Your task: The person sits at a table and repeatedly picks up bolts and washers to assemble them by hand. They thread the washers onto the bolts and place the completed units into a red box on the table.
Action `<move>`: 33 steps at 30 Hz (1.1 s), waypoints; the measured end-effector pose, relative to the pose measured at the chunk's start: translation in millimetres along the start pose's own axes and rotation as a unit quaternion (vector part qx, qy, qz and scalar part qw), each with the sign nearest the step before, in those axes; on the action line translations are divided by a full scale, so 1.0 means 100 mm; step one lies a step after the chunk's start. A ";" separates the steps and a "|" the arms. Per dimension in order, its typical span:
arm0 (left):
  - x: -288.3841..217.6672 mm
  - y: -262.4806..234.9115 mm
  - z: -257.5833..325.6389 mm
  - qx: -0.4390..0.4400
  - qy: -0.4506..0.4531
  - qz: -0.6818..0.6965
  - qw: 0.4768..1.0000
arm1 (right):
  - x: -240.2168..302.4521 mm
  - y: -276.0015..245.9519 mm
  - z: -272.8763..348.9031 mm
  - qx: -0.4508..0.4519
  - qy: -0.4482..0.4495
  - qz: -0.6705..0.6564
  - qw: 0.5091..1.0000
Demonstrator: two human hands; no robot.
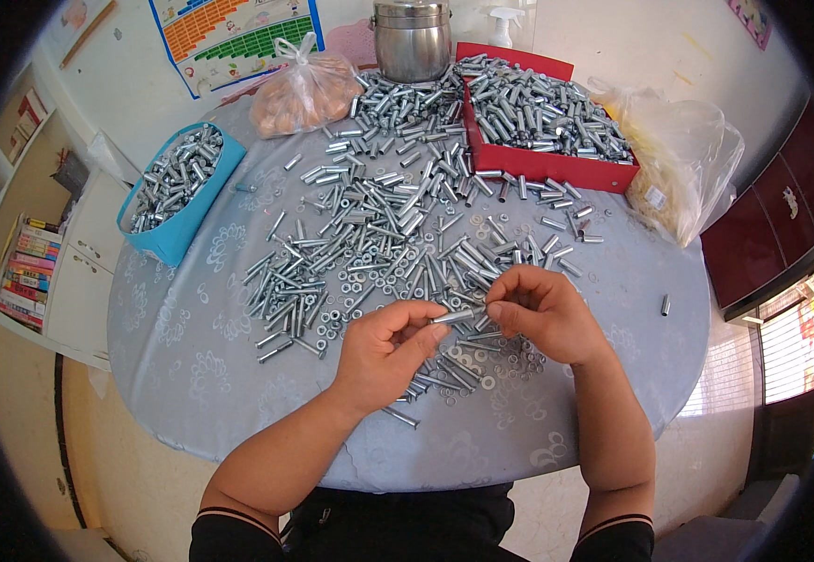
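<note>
My left hand [386,351] and my right hand [543,309] meet over the near middle of a round table [192,356] covered with a pale patterned cloth. Between the fingertips of both hands is one small silver metal bolt [454,317], held level; the left hand pinches one end, the right hand the other. Right under and beyond the hands lies a wide scatter of silver bolts, sleeves and washers [370,244]. A few more bolts lie under my left palm.
A blue tray [180,192] of bolts sits at the left, a red box [543,117] heaped with bolts at the back right. A steel pot [413,39], a clear bag of brown items [302,92] and a pale plastic bag [679,164] stand around the rim. One stray sleeve [666,304] lies at the right.
</note>
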State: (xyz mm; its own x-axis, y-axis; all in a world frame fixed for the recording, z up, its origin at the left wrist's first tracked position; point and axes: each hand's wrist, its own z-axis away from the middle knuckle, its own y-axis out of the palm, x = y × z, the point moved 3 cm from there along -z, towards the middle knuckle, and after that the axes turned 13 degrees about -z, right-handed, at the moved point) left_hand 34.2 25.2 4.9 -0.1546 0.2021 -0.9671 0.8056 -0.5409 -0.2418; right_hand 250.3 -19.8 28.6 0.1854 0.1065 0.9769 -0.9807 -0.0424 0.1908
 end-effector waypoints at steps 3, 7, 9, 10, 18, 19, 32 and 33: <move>0.01 0.00 0.00 -0.002 -0.003 0.002 1.000 | 0.01 0.01 0.01 -0.004 0.005 0.002 1.000; 0.01 0.00 0.00 -0.010 0.000 0.001 1.000 | 0.01 0.02 0.01 -0.001 0.007 -0.012 1.000; 0.01 0.00 0.01 -0.014 0.001 0.003 1.000 | 0.01 0.03 0.00 -0.001 0.004 -0.026 1.000; 0.01 0.00 0.00 -0.014 0.001 0.007 1.000 | 0.01 0.04 0.00 -0.001 0.001 -0.037 0.999; 0.02 0.01 0.00 -0.005 0.009 0.011 1.000 | -0.04 0.08 -0.01 -0.005 -0.011 -0.015 1.000; 0.01 0.01 0.00 -0.004 0.005 0.010 1.000 | -0.05 0.08 -0.01 -0.010 -0.012 -0.007 1.000; 0.03 -0.01 -0.02 -0.004 -0.024 0.089 0.996 | -0.02 0.08 -0.03 0.001 -0.015 -0.048 0.999; 0.04 -0.02 -0.02 0.000 -0.022 0.091 0.996 | -0.03 0.07 -0.03 0.014 -0.002 -0.068 0.998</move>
State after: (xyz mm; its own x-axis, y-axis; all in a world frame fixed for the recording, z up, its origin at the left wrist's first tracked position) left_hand 33.1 28.2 1.8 -0.0310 0.0645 -0.9974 0.8226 -0.5652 -0.0622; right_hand 242.6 -17.2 26.3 0.3164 0.1093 0.9423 -0.9446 -0.0554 0.3236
